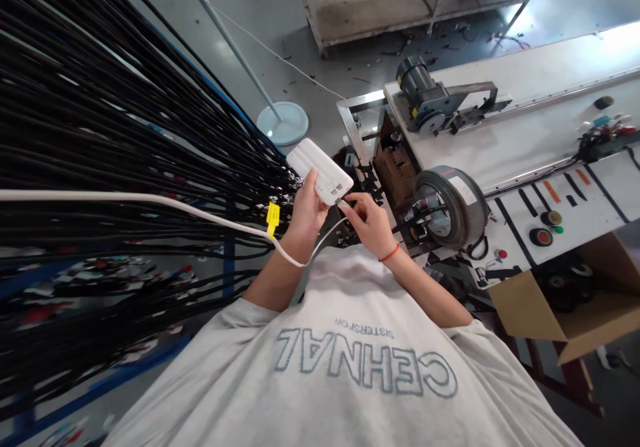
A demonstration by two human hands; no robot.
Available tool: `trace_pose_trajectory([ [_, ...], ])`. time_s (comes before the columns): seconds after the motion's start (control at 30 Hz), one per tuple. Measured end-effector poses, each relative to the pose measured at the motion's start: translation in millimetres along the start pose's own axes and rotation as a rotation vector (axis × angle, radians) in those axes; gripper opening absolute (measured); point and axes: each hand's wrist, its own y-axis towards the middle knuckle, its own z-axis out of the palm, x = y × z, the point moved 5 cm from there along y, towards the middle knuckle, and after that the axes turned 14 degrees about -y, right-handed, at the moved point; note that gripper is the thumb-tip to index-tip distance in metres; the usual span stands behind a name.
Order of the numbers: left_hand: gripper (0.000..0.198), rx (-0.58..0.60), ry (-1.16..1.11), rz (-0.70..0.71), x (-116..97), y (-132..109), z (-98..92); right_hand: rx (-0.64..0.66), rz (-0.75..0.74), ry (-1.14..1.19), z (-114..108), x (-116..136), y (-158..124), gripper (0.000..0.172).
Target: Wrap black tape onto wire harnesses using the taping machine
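While my left hand (pixel 306 212) gripped the white power bank (pixel 320 170), my right hand (pixel 369 224) pinched the white cable (pixel 150 200) plug at its port, seemingly not fully seated.

- On the grey shirt (pixel 350 367) we read "CEHNAL" in big outlined letters, upside down in our view.
- Above it stands a smaller line, "SISTERSFOR".
- The yellow tag (pixel 273 215) on the white cable (pixel 150 200) is too small to read.
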Motion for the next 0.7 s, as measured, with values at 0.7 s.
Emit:
trace_pose_trajectory([
  [0.7,0.023,-0.086,-0.033,0.181,6,-16,3.6,-0.17,0.274,0.054,16,-9,4,0.053],
])
